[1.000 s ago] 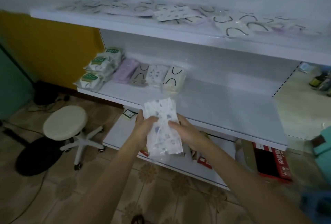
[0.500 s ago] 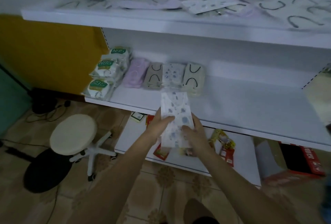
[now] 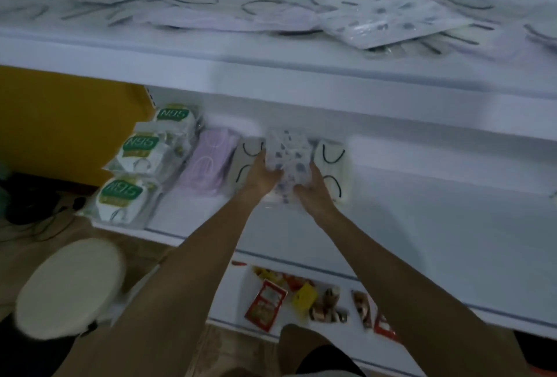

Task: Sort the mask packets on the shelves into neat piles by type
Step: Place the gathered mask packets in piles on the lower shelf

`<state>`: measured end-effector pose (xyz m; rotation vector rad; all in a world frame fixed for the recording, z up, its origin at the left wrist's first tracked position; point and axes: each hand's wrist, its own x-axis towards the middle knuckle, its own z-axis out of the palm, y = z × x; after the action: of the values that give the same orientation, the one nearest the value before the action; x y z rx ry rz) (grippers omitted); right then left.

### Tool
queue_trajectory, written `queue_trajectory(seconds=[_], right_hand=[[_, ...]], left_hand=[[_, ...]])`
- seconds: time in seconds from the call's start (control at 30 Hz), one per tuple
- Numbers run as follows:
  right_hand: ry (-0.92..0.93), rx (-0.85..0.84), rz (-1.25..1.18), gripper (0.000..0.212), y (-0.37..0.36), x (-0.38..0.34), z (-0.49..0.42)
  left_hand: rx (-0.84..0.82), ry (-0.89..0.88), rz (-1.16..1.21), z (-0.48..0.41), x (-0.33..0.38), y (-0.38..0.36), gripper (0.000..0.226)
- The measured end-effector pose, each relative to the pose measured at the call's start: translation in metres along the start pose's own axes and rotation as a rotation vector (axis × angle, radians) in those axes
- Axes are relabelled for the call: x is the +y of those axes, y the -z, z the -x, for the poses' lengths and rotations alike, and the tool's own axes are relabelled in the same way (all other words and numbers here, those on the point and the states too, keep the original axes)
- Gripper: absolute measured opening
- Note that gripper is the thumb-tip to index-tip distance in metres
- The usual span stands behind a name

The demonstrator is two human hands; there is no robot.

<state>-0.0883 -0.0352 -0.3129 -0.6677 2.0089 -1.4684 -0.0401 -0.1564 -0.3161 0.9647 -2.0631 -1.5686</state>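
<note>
I judge the patterned packet (image 3: 287, 156) light, thin and floppy, its plastic sleeve slick, so the safest hold is a pinch on both long edges near the lower end. My left hand (image 3: 260, 176) and right hand (image 3: 313, 186) grasp it just so, one on each side. It is right of the lilac pile (image 3: 208, 162), the grey pile (image 3: 250, 150) between them; resting or hovering, I cannot tell

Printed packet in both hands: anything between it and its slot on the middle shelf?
Nothing visible. The left hand and right hand hold the printed packet at the slot between the grey pile and cream pile; those sit beside it, not in its path. What lies under the packet is hidden.
</note>
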Motion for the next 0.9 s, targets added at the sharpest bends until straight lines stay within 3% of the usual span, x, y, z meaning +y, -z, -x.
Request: queue_trajectory(seconds=[0.07, 0.13, 0.2, 0.33, 0.43, 0.57, 0.63, 0.73, 0.9], right_hand=[[0.001, -0.036, 0.087, 0.071, 0.000, 0.009, -0.030], [0.005, -0.073, 0.267, 0.089, 0.002, 0.016, -0.046], [-0.022, -0.212, 0.500, 0.108, 0.005, 0.029, -0.058], [0.050, -0.251, 0.834, 0.111, 0.008, 0.052, -0.074], [0.099, -0.204, 0.877, 0.100, 0.010, 0.054, -0.081], [0.086, -0.153, 0.882, 0.095, 0.017, 0.051, -0.092], [0.072, -0.143, 0.878, 0.093, 0.018, 0.051, -0.099], [0.065, -0.120, 0.857, 0.089, 0.016, 0.049, -0.103], [0.105, -0.048, 0.876, 0.084, 0.006, 0.052, -0.103]], left_hand=[[-0.023, 0.012, -0.011, -0.027, -0.003, -0.006, 0.050], [-0.035, 0.054, -0.088, -0.049, -0.014, -0.012, 0.062], [-0.049, 0.070, -0.130, -0.065, -0.025, -0.017, 0.056], [-0.070, 0.064, -0.089, -0.081, -0.038, -0.020, 0.060], [-0.152, 0.051, -0.084, -0.091, -0.037, -0.019, 0.061], [-0.230, 0.066, -0.126, -0.103, -0.027, -0.019, 0.047], [-0.236, 0.039, -0.204, -0.107, -0.024, -0.021, 0.043], [-0.183, -0.005, -0.343, -0.112, -0.027, -0.023, 0.061], [-0.126, -0.015, -0.402, -0.113, -0.038, -0.025, 0.047]])
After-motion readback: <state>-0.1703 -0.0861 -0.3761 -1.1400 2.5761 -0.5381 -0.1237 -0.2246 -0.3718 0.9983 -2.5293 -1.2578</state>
